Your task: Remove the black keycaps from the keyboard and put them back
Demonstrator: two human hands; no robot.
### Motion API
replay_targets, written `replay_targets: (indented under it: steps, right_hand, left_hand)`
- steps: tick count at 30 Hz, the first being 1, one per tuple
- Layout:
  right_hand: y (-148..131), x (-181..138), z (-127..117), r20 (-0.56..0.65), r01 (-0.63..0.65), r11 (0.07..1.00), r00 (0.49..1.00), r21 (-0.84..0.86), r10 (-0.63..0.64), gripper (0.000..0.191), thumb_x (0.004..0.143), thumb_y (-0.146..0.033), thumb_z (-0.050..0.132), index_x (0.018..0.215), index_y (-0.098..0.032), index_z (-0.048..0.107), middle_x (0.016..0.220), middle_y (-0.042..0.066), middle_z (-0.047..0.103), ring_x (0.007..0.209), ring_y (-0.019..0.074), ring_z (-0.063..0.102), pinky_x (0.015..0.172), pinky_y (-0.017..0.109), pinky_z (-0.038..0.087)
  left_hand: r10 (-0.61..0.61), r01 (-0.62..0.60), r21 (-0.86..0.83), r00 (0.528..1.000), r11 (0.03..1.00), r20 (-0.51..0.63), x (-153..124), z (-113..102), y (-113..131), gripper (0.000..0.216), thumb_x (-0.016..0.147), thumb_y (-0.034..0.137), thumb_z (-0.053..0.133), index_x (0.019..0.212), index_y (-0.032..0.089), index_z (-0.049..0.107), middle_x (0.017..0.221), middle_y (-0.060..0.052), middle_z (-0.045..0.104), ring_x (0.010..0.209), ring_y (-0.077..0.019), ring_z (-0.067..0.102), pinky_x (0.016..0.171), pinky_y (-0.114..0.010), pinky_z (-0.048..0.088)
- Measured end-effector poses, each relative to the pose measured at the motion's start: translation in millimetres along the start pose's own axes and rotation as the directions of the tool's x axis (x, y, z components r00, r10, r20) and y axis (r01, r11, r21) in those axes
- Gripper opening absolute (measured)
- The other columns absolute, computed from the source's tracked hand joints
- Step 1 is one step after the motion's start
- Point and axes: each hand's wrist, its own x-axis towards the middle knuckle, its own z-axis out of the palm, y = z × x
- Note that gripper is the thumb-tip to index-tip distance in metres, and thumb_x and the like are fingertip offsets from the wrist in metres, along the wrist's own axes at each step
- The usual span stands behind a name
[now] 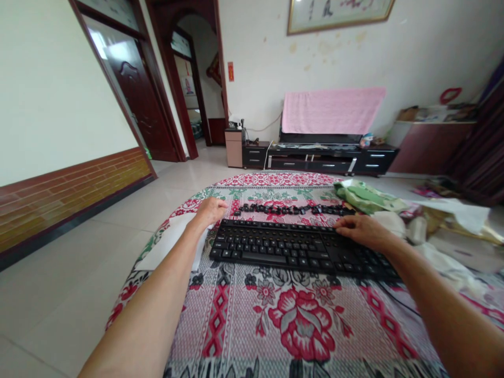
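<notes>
A black keyboard (291, 247) lies across a table covered with a red and green floral cloth (299, 315). Behind it runs a row of several loose black keycaps (293, 209). My left hand (210, 210) rests at the keyboard's far left corner, fingers curled down near the left end of the keycap row; what they hold, if anything, is hidden. My right hand (362, 230) lies on the right part of the keyboard, fingers bent and pressed on its top edge.
White paper (169, 244) lies under my left forearm at the table's left edge. Green cloth (368, 197) and crumpled white items (417, 226) sit at the right. Beyond are tiled floor, a TV stand (326, 157) with pink cover, and open doorways at left.
</notes>
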Motion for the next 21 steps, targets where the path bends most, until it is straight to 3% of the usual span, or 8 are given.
replay_targets:
  steps: [4, 6, 8, 11, 14, 17, 21]
  right_hand:
    - [-10.7, 6.4, -9.5, 0.066, 0.001, 0.999, 0.998, -0.039, 0.001, 0.017, 0.062, -0.031, 0.047, 0.067, -0.021, 0.060, 0.063, 0.000, 0.060, 0.059, 0.0151, 0.053, 0.056, 0.025, 0.038]
    - [-28.4, 11.2, -12.7, -0.033, -0.011, 0.997, 0.999, -0.079, 0.008, 0.019, 0.063, -0.030, 0.047, 0.071, -0.021, 0.061, 0.066, 0.001, 0.061, 0.060, 0.0158, 0.053, 0.056, 0.026, 0.037]
    - [-54.8, 17.5, -9.2, -0.235, -0.020, 0.995, 0.972, -0.099, -0.004, 0.023, 0.066, -0.030, 0.044, 0.078, -0.021, 0.061, 0.069, 0.002, 0.061, 0.062, 0.0164, 0.053, 0.057, 0.026, 0.037]
    - [-98.1, 28.5, 12.3, -0.285, 0.157, 0.986, 0.944, -0.051, -0.165, 0.023, 0.069, -0.026, 0.041, 0.077, -0.020, 0.061, 0.070, 0.002, 0.061, 0.063, 0.0145, 0.053, 0.059, 0.024, 0.037]
    - [-124.1, 36.6, 43.0, -0.401, 0.291, 0.957, 0.878, 0.013, -0.261, 0.021, 0.069, -0.020, 0.040, 0.078, -0.019, 0.059, 0.075, 0.001, 0.060, 0.068, 0.0128, 0.053, 0.064, 0.023, 0.037]
    - [-125.8, 39.1, 64.6, -0.460, 0.351, 0.935, 0.837, 0.041, -0.294, 0.020, 0.068, -0.017, 0.041, 0.077, -0.019, 0.059, 0.077, 0.001, 0.060, 0.072, 0.0128, 0.052, 0.068, 0.023, 0.037]
    - [-113.0, 38.5, 72.8, -0.487, 0.369, 0.926, 0.825, 0.083, -0.285, 0.020, 0.068, -0.016, 0.040, 0.077, -0.019, 0.059, 0.075, 0.002, 0.060, 0.070, 0.0125, 0.053, 0.066, 0.023, 0.038]
  left_hand:
    - [0.021, -0.021, 0.006, 1.000, 1.000, 0.001, 12.1, 4.5, 1.7, 0.024, 0.063, 0.030, 0.045, 0.079, 0.026, 0.063, 0.081, 0.003, 0.062, 0.073, -0.0143, 0.054, 0.065, -0.022, 0.038]
    - [0.059, -0.059, 0.008, 0.998, 0.998, 0.006, 19.5, 7.5, 5.9, 0.023, 0.062, 0.031, 0.046, 0.076, 0.027, 0.063, 0.076, 0.003, 0.063, 0.070, -0.0141, 0.054, 0.064, -0.022, 0.038]
    - [0.100, -0.100, 0.008, 0.995, 0.995, 0.008, 27.2, 11.5, 12.3, 0.023, 0.062, 0.032, 0.046, 0.076, 0.027, 0.063, 0.074, 0.003, 0.063, 0.069, -0.0139, 0.054, 0.063, -0.021, 0.038]
    - [0.134, -0.134, -0.004, 0.991, 0.991, 0.010, 38.4, 19.1, 22.3, 0.025, 0.062, 0.033, 0.047, 0.079, 0.026, 0.063, 0.076, 0.002, 0.063, 0.071, -0.0133, 0.054, 0.064, -0.020, 0.037]
    - [0.135, -0.135, -0.017, 0.991, 0.991, 0.024, 48.2, 26.8, 28.6, 0.025, 0.061, 0.032, 0.048, 0.080, 0.023, 0.063, 0.078, 0.001, 0.063, 0.072, -0.0134, 0.053, 0.064, -0.020, 0.036]
    - [0.134, -0.133, -0.033, 0.990, 0.991, 0.050, 56.4, 32.3, 30.6, 0.026, 0.061, 0.029, 0.049, 0.081, 0.022, 0.063, 0.077, 0.000, 0.063, 0.070, -0.0133, 0.053, 0.063, -0.020, 0.036]
    - [0.139, -0.134, -0.052, 0.985, 0.990, 0.100, 67.0, 36.8, 31.2, 0.025, 0.058, 0.026, 0.052, 0.079, 0.021, 0.064, 0.076, 0.000, 0.064, 0.067, -0.0130, 0.053, 0.059, -0.020, 0.036]
